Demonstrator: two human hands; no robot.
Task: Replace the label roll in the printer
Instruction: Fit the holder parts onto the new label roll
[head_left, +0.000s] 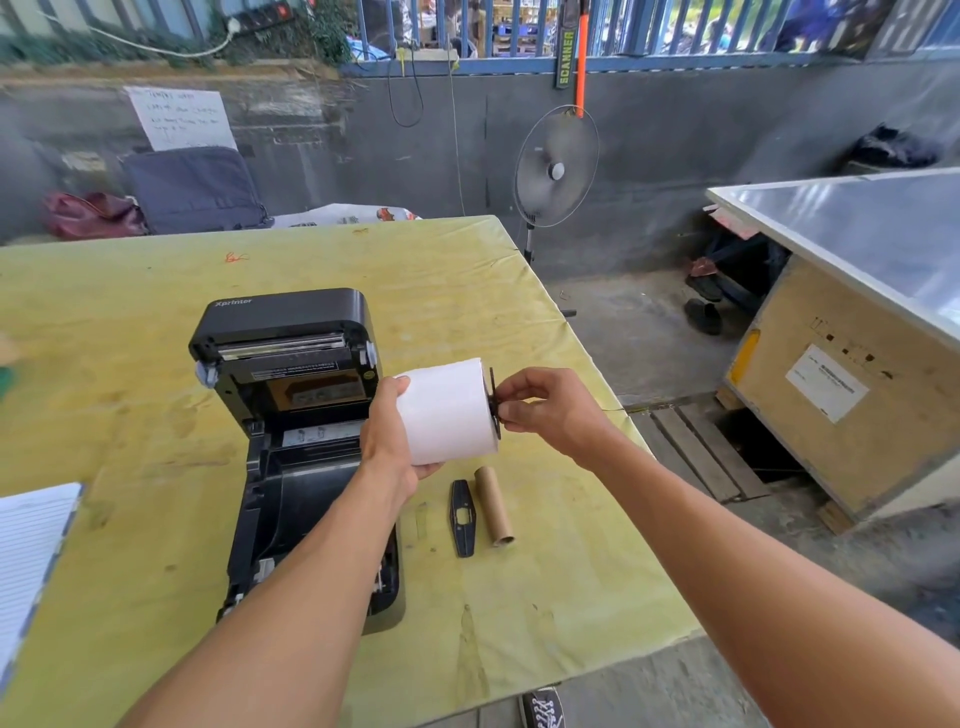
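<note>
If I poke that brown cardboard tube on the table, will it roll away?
Probably: the cardboard tube is round and lies on its side on the flat table. It looks hollow, so likely light. The black plastic piece beside it might block rolling that way.

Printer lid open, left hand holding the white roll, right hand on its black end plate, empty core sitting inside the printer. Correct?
No. The head view shows the core lying on the table, to the right of the printer, not inside it. The rest holds.
</note>
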